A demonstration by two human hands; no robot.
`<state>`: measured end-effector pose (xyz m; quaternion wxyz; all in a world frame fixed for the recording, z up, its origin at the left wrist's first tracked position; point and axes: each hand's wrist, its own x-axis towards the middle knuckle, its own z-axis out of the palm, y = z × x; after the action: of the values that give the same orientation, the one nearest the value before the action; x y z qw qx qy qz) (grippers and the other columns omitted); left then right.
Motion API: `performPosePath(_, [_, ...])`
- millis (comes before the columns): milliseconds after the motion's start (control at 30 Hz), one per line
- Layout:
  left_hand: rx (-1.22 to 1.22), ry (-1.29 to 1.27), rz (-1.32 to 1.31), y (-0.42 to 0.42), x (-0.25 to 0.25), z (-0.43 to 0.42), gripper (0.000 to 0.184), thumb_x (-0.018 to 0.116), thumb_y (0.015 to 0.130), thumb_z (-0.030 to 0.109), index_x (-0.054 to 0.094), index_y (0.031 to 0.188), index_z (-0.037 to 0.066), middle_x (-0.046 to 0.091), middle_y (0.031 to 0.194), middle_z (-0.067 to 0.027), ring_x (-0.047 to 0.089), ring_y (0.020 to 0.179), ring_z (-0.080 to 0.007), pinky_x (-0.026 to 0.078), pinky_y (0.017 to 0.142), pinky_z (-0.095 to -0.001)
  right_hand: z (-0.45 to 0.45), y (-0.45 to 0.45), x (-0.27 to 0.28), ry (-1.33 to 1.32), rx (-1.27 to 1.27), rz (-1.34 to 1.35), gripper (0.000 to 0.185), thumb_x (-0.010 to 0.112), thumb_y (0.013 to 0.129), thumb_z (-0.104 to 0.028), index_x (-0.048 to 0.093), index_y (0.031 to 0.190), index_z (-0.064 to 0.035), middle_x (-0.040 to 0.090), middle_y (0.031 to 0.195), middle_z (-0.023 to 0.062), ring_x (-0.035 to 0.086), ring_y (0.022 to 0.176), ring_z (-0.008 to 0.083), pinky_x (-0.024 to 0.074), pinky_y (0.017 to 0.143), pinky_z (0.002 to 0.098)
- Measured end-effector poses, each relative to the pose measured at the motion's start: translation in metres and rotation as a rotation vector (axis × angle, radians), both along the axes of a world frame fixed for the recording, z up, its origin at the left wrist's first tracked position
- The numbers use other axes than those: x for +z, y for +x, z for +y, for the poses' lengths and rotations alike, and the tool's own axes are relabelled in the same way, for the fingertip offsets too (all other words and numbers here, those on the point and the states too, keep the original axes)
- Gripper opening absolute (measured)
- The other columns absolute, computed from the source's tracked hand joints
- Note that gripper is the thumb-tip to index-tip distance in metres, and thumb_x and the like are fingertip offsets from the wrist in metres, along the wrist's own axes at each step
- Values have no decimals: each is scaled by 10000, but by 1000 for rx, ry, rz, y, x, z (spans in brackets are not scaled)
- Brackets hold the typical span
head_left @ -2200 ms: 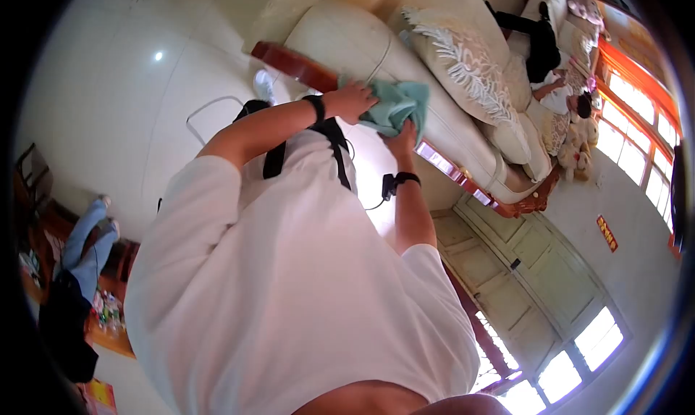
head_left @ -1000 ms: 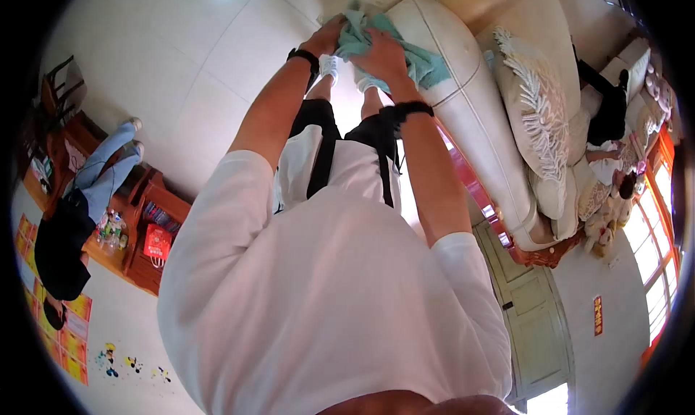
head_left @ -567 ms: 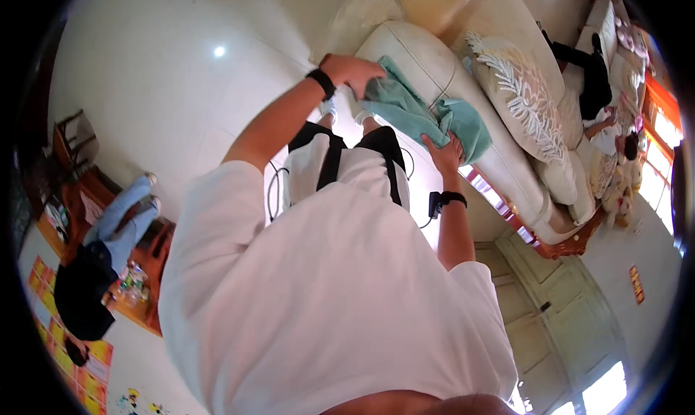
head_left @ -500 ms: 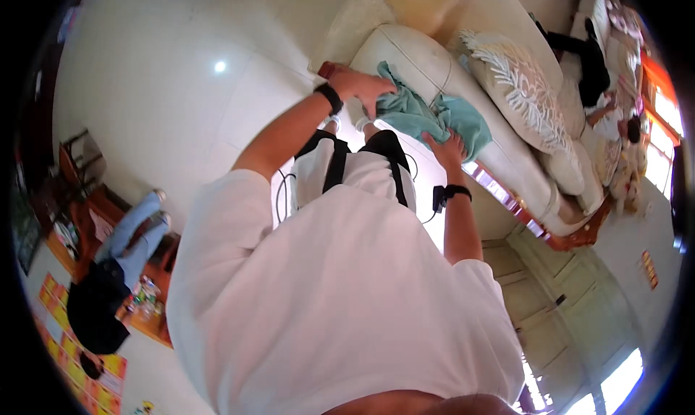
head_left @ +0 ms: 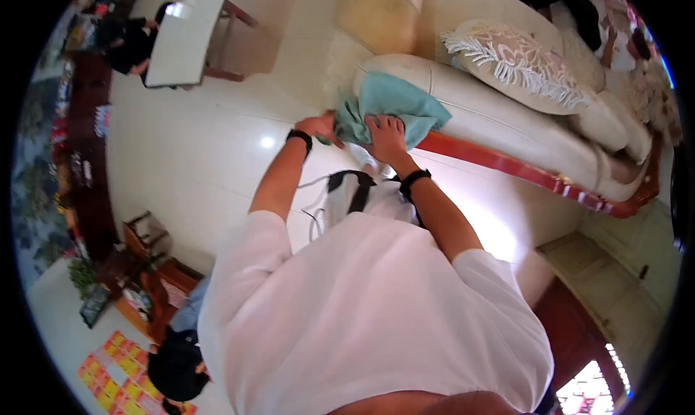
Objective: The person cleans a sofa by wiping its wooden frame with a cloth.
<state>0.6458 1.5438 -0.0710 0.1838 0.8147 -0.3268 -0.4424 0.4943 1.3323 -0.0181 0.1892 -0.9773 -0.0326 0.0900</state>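
A crumpled green cloth (head_left: 398, 100) lies over the rounded end of the cream sofa's armrest (head_left: 478, 118). At the cloth's left edge, my left hand (head_left: 317, 128) has its fingers closed on a bit of the fabric, partly blurred. My right hand (head_left: 387, 134) rests on the lower middle of the cloth, its fingers spread and pressing the fabric to the armrest. Below the cloth runs the sofa's red-brown wooden edge (head_left: 492, 154).
A fringed cushion (head_left: 517, 67) lies on the sofa. At the upper left a person in black sits by a white-topped table (head_left: 190, 38). Another person in black (head_left: 176, 364) is at the lower left, near wooden furniture. A third person is on the seating at the upper right.
The view has turned, bringing the white-topped table into sight. My left hand has moved to the cloth's far left edge, and my right hand has shifted leftward across the now more bunched cloth.
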Motion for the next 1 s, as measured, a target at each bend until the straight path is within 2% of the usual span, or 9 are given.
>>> performPosePath(67, [-42, -106, -111, -40, -30, -24, 1093, 930, 489, 476, 448, 1381, 68, 439, 1413, -220, 481, 1258, -380, 389, 1095, -435, -21, -11, -5, 78, 39, -80, 752, 822, 635, -254, 528, 1323, -173, 438, 1392, 139, 406, 1296, 365, 286, 1124, 501])
performPosePath(167, [-106, -217, -236, -48, -6, -58, 1112, 880, 497, 593, 462, 1360, 30, 432, 1421, -244, 481, 1244, -406, 372, 1093, -455, -37, -22, -9, 165, 32, -130, 755, 826, 617, -221, 525, 1308, -174, 458, 1377, 114, 407, 1302, 353, 279, 1135, 474])
performPosePath(233, [-195, -95, -143, -53, 53, -101, 1109, 836, 545, 628, 447, 1366, -9, 419, 1416, -264, 416, 1288, -429, 351, 1093, -468, -71, -45, -6, 173, -130, -97, 771, 807, 624, -197, 489, 1326, -180, 507, 1318, 95, 430, 1298, 314, 310, 1112, 474])
performPosePath(367, [-276, -261, -118, -91, 46, -167, 1045, 785, 616, 631, 446, 1351, -31, 382, 1432, -280, 340, 1335, -439, 344, 1082, -485, -137, -83, -29, 62, -194, -218, 750, 796, 603, -223, 538, 1306, -188, 523, 1310, 86, 462, 1267, 303, 343, 1084, 466])
performPosePath(433, [-477, -528, -360, -113, 27, -207, 925, 749, 682, 584, 461, 1318, -23, 405, 1392, -283, 362, 1300, -451, 341, 1063, -517, -200, -108, -24, 118, -271, -69, 735, 796, 599, -213, 549, 1291, -206, 537, 1265, 64, 484, 1229, 302, 368, 1054, 472])
performPosePath(533, [-581, -491, -546, -141, 12, -251, 889, 774, 682, 501, 436, 1327, -10, 400, 1373, -280, 390, 1259, -448, 336, 1053, -534, -242, -131, -24, -84, -400, -48, 750, 796, 584, -202, 543, 1290, -213, 542, 1219, 57, 502, 1190, 302, 376, 1042, 482])
performPosePath(667, [-488, -424, -506, -148, 5, -280, 901, 828, 651, 363, 393, 1363, 23, 433, 1314, -227, 427, 1214, -427, 377, 1017, -540, -258, -134, -45, 24, -528, 107, 847, 790, 559, -172, 484, 1349, -190, 494, 1348, 101, 406, 1328, 346, 316, 1090, 532])
performPosePath(833, [-398, -467, -512, -146, 14, -278, 875, 875, 589, 323, 439, 1292, 40, 468, 1236, -194, 487, 1126, -378, 461, 915, -490, -232, -103, -23, -116, -620, 314, 927, 803, 499, -125, 443, 1353, -161, 477, 1357, 132, 434, 1311, 370, 365, 1030, 578])
performPosePath(1000, [-368, -408, -596, -127, 25, -242, 813, 884, 534, 374, 479, 1158, 46, 512, 1150, -164, 503, 1082, -369, 480, 872, -484, -169, -72, -1, -366, -561, 309, 744, 792, 544, -114, 537, 1243, -137, 541, 1250, 92, 519, 1209, 311, 451, 917, 564])
